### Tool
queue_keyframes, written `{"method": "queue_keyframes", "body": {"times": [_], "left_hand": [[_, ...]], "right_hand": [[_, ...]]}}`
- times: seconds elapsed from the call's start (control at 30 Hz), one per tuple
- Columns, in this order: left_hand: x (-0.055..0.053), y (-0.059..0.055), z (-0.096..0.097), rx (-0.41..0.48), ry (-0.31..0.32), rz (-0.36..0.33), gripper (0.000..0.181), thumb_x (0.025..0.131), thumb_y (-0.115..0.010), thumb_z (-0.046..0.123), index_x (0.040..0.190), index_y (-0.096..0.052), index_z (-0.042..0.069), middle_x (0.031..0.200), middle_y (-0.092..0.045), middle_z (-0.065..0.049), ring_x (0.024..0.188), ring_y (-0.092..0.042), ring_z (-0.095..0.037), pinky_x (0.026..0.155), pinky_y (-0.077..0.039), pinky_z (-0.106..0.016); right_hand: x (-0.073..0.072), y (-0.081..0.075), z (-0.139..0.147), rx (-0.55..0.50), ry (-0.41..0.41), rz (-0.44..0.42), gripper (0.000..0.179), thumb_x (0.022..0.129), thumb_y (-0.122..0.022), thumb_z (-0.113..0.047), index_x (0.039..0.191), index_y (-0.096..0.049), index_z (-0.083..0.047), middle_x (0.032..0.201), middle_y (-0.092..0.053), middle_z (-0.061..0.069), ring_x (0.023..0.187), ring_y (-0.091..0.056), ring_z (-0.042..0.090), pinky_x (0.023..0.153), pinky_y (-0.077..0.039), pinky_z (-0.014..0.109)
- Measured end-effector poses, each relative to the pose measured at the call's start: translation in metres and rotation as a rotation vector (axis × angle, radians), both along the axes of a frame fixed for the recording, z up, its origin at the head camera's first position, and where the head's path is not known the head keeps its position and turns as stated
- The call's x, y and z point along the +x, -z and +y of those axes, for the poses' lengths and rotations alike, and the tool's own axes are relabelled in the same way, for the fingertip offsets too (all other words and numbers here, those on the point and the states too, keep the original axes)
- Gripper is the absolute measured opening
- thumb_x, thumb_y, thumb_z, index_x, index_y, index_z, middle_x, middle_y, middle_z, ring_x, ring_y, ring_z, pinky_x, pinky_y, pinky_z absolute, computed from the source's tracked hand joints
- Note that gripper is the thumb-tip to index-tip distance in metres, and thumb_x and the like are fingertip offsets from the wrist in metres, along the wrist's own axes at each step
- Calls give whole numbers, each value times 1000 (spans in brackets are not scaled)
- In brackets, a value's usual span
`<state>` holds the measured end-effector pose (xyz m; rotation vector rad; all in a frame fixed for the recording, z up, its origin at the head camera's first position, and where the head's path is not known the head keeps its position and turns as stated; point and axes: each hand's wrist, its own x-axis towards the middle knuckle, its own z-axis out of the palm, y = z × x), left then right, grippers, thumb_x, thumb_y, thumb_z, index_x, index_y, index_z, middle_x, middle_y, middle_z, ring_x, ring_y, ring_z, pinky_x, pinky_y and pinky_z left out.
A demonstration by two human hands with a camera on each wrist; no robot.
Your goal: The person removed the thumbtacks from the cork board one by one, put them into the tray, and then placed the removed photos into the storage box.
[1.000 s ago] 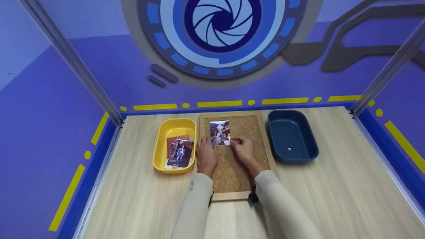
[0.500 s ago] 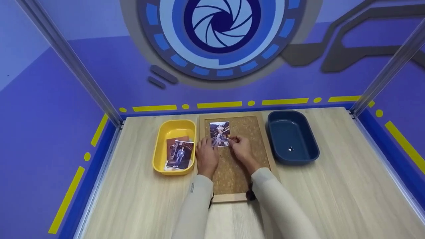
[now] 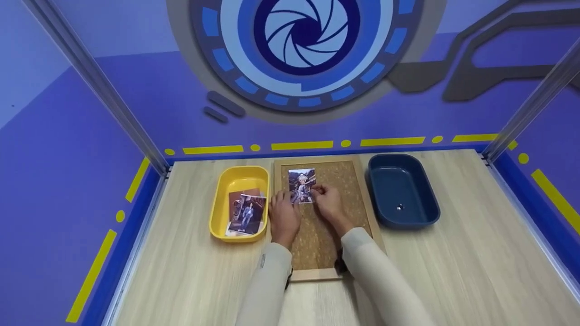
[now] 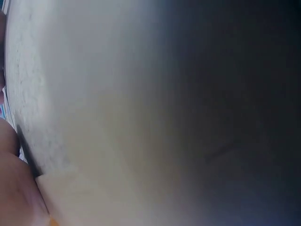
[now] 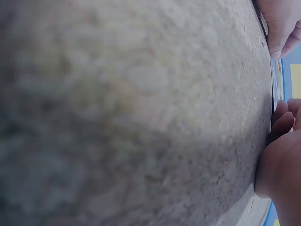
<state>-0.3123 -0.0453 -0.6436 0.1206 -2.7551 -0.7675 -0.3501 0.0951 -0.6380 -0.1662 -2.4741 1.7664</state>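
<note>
A printed photo (image 3: 302,184) of a standing figure lies upright on the upper left part of a wood-framed cork board (image 3: 312,240). My left hand (image 3: 284,218) rests on the board's left side, its fingertips pressing at the photo's lower left corner. At the photo's right edge, the thumb and forefinger of my right hand (image 3: 333,204) pinch together. Both hands reach down to the cork in the right wrist view, the left hand (image 5: 281,23) above the right hand (image 5: 282,155). Blur covers most of the left wrist view, with part of the left hand (image 4: 16,183) at its edge.
Left of the board stands a yellow tray (image 3: 217,199) with several photos (image 3: 247,213) overlapping in it. A dark blue tray (image 3: 408,181) stands on the right with a small shiny thing (image 3: 400,207) inside. A purple-blue wall (image 3: 149,90) rises behind the wooden table (image 3: 476,253).
My right fingertips have shifted slightly up along the photo's right edge and inward over it. The left hand stays in place, and the whole head view has shifted a little.
</note>
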Motion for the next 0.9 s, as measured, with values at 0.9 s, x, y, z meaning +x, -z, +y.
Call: {"method": "queue_keyframes", "body": {"times": [0.9], "left_hand": [[-4, -1, -2, 39, -32, -28, 28, 96, -64, 27, 121, -66, 16, 122, -61, -5, 119, -55, -28, 105, -41, -44]], "right_hand": [[-25, 3, -17, 272, -81, 66, 14, 89, -66, -6, 101, -74, -7, 89, -72, 8, 83, -65, 20, 75, -52, 32]]}}
